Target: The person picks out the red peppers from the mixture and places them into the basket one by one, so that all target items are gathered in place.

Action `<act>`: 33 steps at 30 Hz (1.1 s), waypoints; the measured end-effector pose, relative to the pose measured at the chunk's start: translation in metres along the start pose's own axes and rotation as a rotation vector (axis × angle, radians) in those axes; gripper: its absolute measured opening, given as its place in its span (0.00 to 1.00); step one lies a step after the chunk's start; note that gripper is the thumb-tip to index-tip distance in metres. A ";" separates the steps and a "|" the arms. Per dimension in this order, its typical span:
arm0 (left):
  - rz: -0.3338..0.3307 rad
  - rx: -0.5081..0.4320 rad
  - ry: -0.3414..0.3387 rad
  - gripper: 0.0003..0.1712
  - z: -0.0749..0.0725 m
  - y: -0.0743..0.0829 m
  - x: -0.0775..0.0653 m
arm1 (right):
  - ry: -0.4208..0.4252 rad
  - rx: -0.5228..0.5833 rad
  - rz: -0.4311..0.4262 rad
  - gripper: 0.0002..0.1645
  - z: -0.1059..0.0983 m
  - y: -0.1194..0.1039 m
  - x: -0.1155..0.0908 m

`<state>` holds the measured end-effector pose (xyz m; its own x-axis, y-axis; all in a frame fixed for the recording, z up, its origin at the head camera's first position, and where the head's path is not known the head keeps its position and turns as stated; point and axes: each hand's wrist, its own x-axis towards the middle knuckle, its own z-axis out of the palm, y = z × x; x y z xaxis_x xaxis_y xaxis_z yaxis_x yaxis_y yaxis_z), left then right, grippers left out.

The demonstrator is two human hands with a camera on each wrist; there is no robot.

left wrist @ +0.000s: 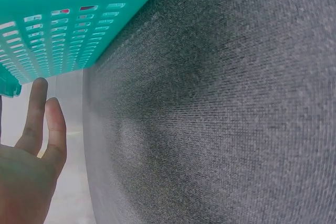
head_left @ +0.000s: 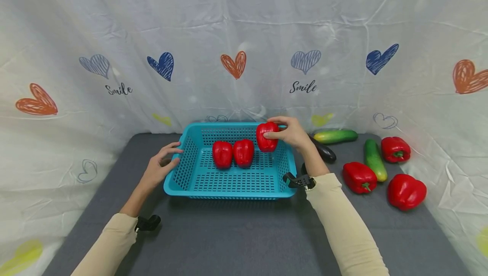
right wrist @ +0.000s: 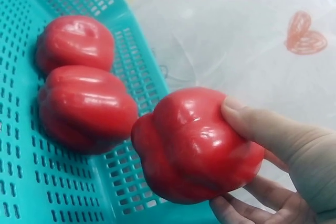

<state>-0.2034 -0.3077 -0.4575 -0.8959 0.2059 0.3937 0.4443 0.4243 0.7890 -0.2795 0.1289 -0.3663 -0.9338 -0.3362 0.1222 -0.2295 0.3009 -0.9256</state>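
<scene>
A turquoise perforated basket [head_left: 240, 195] stands on the dark table, with two red bell peppers [head_left: 222, 155] [right wrist: 86, 108] side by side inside. My right hand [head_left: 291, 134] grips another red bell pepper [head_left: 267, 136] between thumb and fingers, above the basket's right back part. The right wrist view has this held pepper close up, its underside hidden. At the basket's left rim is my left hand [head_left: 160, 168], its fingers extended and the fingertips at the edge. From the left wrist view, two fingers [left wrist: 39, 108] reach up beside the basket's slotted wall; firm contact cannot be made out.
Right of the basket lie an eggplant [head_left: 324, 150], partly behind the right arm, two cucumbers [head_left: 335, 136] and three more red bell peppers [head_left: 406, 192]. A white curtain printed with hearts [head_left: 233, 64] hangs behind the grey table [head_left: 228, 238].
</scene>
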 end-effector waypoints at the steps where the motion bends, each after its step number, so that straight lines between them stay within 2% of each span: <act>1: 0.000 0.000 -0.001 0.17 0.000 0.000 0.000 | 0.003 -0.003 -0.001 0.29 0.001 0.005 0.003; 4: -0.007 0.002 -0.001 0.17 0.000 0.000 0.000 | 0.020 -0.051 0.002 0.30 0.004 0.017 0.011; 9: -0.002 -0.007 -0.003 0.17 0.000 0.000 0.000 | 0.033 -0.149 0.032 0.31 0.010 0.017 0.014; 12: 0.002 -0.013 -0.005 0.17 0.001 0.000 0.000 | 0.029 -0.170 0.045 0.32 0.013 0.016 0.014; 23: 0.001 -0.028 -0.008 0.17 0.000 0.001 -0.001 | 0.025 -0.149 0.108 0.27 0.020 0.015 0.015; 33: -0.001 -0.017 -0.003 0.17 0.000 0.000 0.000 | 0.030 -0.199 0.143 0.26 0.022 0.012 0.016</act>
<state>-0.2034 -0.3074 -0.4575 -0.8965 0.2080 0.3912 0.4431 0.4097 0.7974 -0.2914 0.1076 -0.3829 -0.9678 -0.2516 0.0084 -0.1411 0.5147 -0.8456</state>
